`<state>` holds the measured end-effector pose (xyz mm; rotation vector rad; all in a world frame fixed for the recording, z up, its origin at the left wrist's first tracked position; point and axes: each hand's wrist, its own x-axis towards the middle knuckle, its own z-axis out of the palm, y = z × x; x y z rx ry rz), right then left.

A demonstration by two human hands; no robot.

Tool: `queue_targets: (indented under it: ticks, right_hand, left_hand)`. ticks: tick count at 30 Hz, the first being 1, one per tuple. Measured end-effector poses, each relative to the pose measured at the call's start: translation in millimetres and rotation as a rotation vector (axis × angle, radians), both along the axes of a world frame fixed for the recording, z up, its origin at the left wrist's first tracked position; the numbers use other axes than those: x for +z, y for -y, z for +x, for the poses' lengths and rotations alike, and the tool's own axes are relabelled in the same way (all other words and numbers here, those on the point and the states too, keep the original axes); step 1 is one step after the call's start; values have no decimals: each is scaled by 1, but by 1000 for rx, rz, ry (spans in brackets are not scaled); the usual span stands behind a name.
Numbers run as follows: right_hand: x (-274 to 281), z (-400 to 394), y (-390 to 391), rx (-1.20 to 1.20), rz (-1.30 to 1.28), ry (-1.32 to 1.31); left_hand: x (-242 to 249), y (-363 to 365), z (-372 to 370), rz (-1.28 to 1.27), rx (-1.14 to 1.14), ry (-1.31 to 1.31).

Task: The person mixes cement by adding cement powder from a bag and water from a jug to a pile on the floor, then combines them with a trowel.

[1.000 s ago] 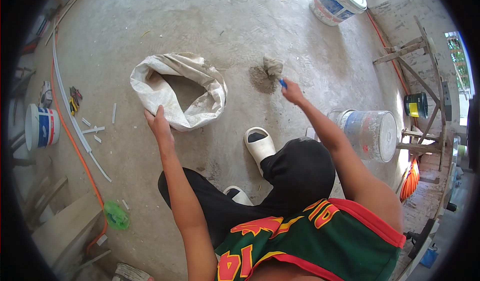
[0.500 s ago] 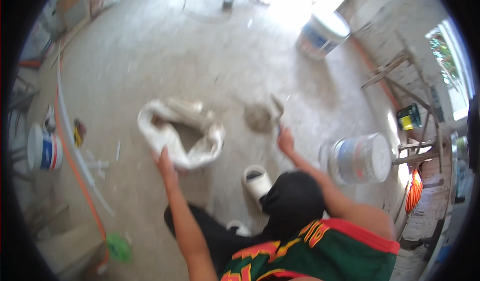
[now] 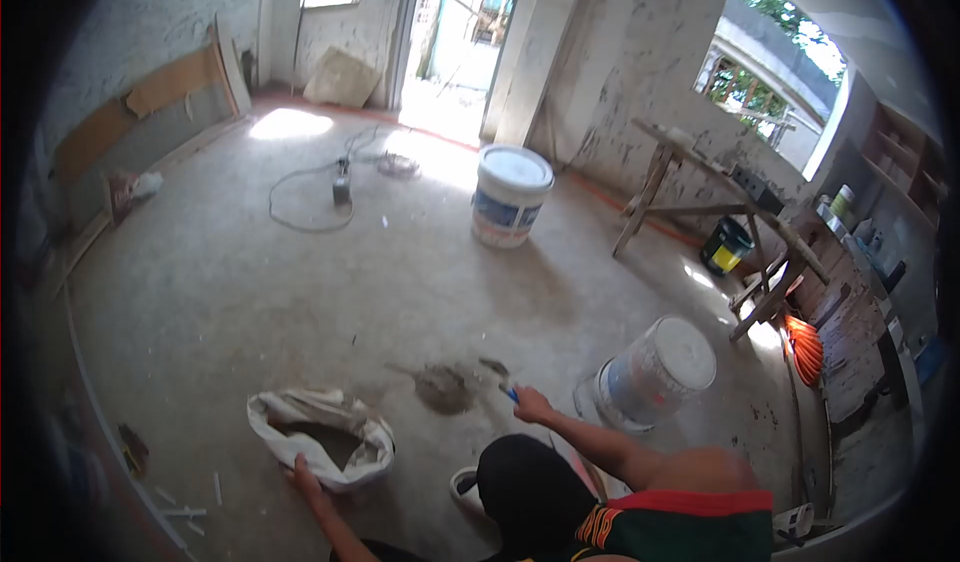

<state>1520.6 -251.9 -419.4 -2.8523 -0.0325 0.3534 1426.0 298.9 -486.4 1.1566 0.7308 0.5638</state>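
While the right hand stays out of the question as to goal, its fingers are plainly clenched round the blue handle of a trowel, whose blade rests at the edge of a small heap of grey mortar on the concrete floor. The left hand grips the rolled rim of an open white sack just beside that heap. By the look of it, mortar is being worked on the floor; the next scoop calls for a low, flat blade. A tilted bucket lies near the right arm, a second bucket well apart; their labels are too blurred to read.
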Motion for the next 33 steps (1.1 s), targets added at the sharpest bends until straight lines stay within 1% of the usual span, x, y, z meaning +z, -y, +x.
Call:
queue_targets:
  ticks: [2,3,4,5,6,8,9,11,13,14,15,17,18,19,21,22,23,26,27,29,32,33]
  right_hand:
    - [26,-7,17,-58,23,-74]
    - [40,-14,23,-30,2,-80]
    - [45,-20,34,22,-13,-50]
    - [49,-21,47,96,-50,-88]
    - [55,-21,57,170,-86,-130]
    - [76,-27,61,117,-160,-170]
    - [86,-31,60,86,-198,-192]
    - [94,-38,54,84,-215,-119]
    - [92,-39,42,111,-231,-78]
    - [93,-40,35,161,-240,-45]
    - [92,-39,27,200,-242,0]
    - [78,-38,18,262,-238,85]
    - [80,-36,13,232,-227,92]
    - [84,-37,9,203,-206,77]
    - [80,-37,10,177,-216,101]
    - [81,-38,9,153,-217,90]
    - [87,-41,6,146,-206,93]
    - [78,-40,12,136,-286,65]
    - [79,-42,12,131,-248,84]
    - [83,-45,15,124,-186,130]
    - [84,-48,16,110,-205,128]
    - [85,-50,15,100,-211,125]
  left_hand:
    - [13,5,6,-17,-7,-61]
    - [7,3,14,-2,-9,-52]
    - [-8,1,18,11,-9,-47]
    - [-16,-1,21,29,-9,-49]
    - [-14,1,24,69,9,-35]
    - [-7,5,26,156,41,-13]
    - [-11,1,29,133,9,-24]
    - [-25,-5,32,76,-53,-58]
    - [-10,4,32,164,21,-8]
    - [-11,6,31,207,60,15]
    - [-11,5,32,182,59,36]
    - [-41,-6,53,137,44,74]
    - [-55,-13,57,122,31,80]
    - [-65,-22,42,115,15,64]
    - [-50,-23,26,93,-74,-47]
    - [-21,-15,15,73,-103,-71]
    - [-8,-11,12,88,-86,-50]
    - [15,-7,8,98,-103,-90]
    - [29,0,5,81,-100,-84]
    - [37,3,5,65,-109,-69]
    - [11,-7,16,82,-115,-62]
    - [-9,-15,23,93,-98,-68]
